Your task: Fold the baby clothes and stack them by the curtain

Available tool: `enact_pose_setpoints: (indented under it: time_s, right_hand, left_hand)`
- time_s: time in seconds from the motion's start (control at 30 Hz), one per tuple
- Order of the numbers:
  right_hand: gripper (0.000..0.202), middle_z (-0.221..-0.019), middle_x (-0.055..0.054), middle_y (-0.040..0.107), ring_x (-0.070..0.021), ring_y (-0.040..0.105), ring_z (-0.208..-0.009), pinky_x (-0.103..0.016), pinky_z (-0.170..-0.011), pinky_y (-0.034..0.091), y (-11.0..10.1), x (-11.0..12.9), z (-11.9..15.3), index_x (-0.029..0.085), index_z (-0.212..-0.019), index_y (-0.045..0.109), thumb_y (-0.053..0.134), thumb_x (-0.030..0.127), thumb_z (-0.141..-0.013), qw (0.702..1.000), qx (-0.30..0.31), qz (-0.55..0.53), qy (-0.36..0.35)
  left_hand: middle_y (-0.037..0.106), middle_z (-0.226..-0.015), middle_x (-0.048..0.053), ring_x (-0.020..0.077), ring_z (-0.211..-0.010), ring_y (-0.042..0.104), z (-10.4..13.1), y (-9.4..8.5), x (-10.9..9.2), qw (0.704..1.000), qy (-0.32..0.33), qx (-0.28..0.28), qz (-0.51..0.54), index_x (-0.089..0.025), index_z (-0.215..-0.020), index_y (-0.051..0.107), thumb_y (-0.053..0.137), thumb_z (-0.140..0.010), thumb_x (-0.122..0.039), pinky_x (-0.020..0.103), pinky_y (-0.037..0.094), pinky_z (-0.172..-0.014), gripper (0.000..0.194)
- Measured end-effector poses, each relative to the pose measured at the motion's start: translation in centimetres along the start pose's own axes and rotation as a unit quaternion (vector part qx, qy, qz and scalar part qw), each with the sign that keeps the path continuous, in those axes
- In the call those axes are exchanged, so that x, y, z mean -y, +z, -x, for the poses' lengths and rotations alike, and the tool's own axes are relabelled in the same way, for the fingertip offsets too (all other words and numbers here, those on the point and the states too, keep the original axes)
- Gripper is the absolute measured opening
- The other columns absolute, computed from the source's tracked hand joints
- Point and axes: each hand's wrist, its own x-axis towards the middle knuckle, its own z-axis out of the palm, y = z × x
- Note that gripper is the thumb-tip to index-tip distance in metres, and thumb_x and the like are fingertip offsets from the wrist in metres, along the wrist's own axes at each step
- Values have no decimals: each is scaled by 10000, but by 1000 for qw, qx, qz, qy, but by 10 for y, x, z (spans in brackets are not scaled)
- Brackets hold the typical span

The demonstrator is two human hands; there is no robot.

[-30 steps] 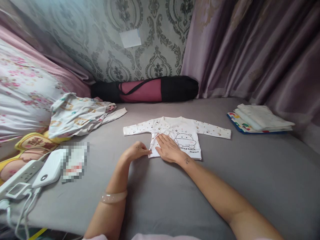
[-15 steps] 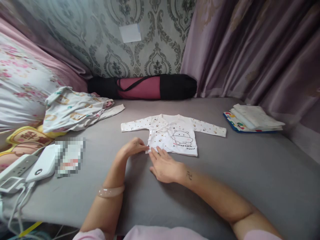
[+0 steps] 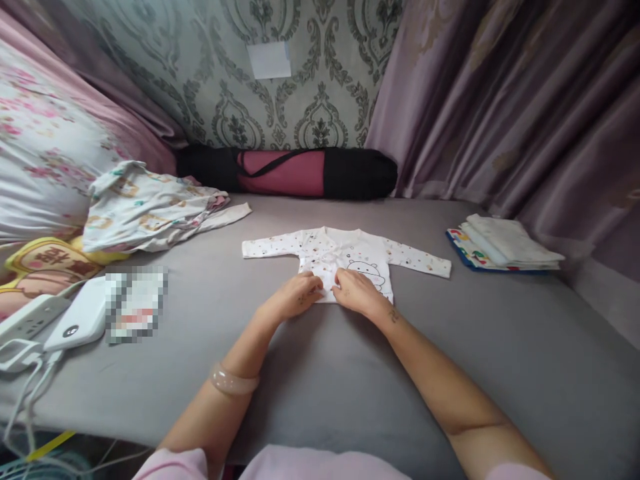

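A white baby shirt (image 3: pixel 370 252) lies spread flat with both sleeves stretched out to the sides; it has small speckled prints and a line-drawn animal on its front. At the lower middle of the shirt, my left hand (image 3: pixel 301 293) pinches the fabric with curled fingers. Close to its right, my right hand (image 3: pixel 356 291) is closed the same way on the cloth, covering part of the printed animal and lettering. A narrow strip of white hem shows between the two hands. My fingertips are partly hidden.
Folded clothes (image 3: pixel 510 241) sit in a pile at the right. A crumpled patterned garment (image 3: pixel 145 210) lies at the left, near a power bank (image 3: pixel 83 317) and a power strip (image 3: pixel 33 317) with cables. Behind stands a long black and red bag (image 3: pixel 285 172).
My left hand has moved right from the shirt's lower left corner to its lower middle. My right hand has gone from flat and spread to curled on the cloth, slightly farther right.
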Motion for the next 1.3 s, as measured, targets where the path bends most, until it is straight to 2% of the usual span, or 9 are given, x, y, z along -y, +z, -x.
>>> enact_pose_setpoints:
  time_s: [0.2,0.3,0.4,0.53,0.7,0.8,0.93,1.17,1.3]
  right_hand:
    - [223,-995,-109,700,-240,644,-920,-294,-686,380,-6,3,3,174,-985,644,448,217,-886,1000,-16,16,-21]
    - [244,-927,-75,711,-235,648,-896,-298,-690,395,-11,-3,2,209,-885,667,433,272,-909,999,-2,4,-43]
    - [323,-1035,-97,699,-243,633,-982,-323,-795,421,-7,-9,-4,198,-979,673,364,289,-956,999,-51,9,-10]
    - [465,-1474,-179,418,-276,366,-1360,-394,-1089,262,20,-14,-16,79,-1380,455,332,233,-959,992,-126,28,5]
    - [616,-1593,-162,146,-285,84,-1470,-474,-1171,69,41,-25,-26,24,-1502,226,246,354,-983,998,-57,-19,26]
    - [567,-1575,-140,237,-256,172,-1457,-445,-1164,142,29,-38,-31,80,-1475,324,209,332,-981,998,-31,-60,9]
    - [523,-1513,-146,375,-238,271,-1422,-413,-1158,166,12,-62,-48,78,-1398,440,200,259,-970,993,-105,-45,40]
    - [567,-1589,-106,210,-239,158,-1459,-417,-1173,114,20,-83,-70,75,-1499,273,238,310,-985,996,-80,6,33]
    - [459,-1474,-108,438,-221,383,-1341,-351,-1093,279,8,-90,-75,156,-1393,473,306,239,-973,995,-99,17,7]
  left_hand:
    - [640,-892,50,173,-781,597,3,-7,-5,999,-35,28,-29,-192,-937,640,477,-894,-233,276,461,-708,173]
    - [649,-943,69,196,-836,616,2,-6,-10,997,-48,-25,-63,-185,-1000,621,403,-918,-200,305,483,-735,234]
    - [623,-1155,125,233,-1074,586,-3,1,-16,990,-19,-104,-90,-157,-1178,556,323,-960,-207,364,482,-888,322]
    - [419,-1478,151,277,-1413,307,-11,22,-17,991,24,-61,-117,-143,-1385,409,315,-989,-309,466,308,-1121,440]
    - [324,-1540,142,286,-1437,259,-10,33,-11,991,-26,15,-133,-133,-1447,337,343,-982,-344,479,261,-1146,510]
    - [500,-1425,121,276,-1332,440,-15,17,-14,990,1,-2,-144,-177,-1299,510,377,-970,-312,463,349,-1087,380]
    - [639,-1219,106,236,-1157,580,-47,1,-23,987,21,-67,-147,-188,-1143,589,354,-965,-221,401,445,-979,297]
    - [574,-1270,141,240,-1228,499,-101,29,-22,978,-8,-30,-208,-151,-1165,554,428,-931,-202,383,402,-1017,270]
    - [604,-1149,124,256,-1106,540,-103,33,-24,971,-16,-24,-236,-174,-1045,585,414,-946,-257,418,410,-953,215]
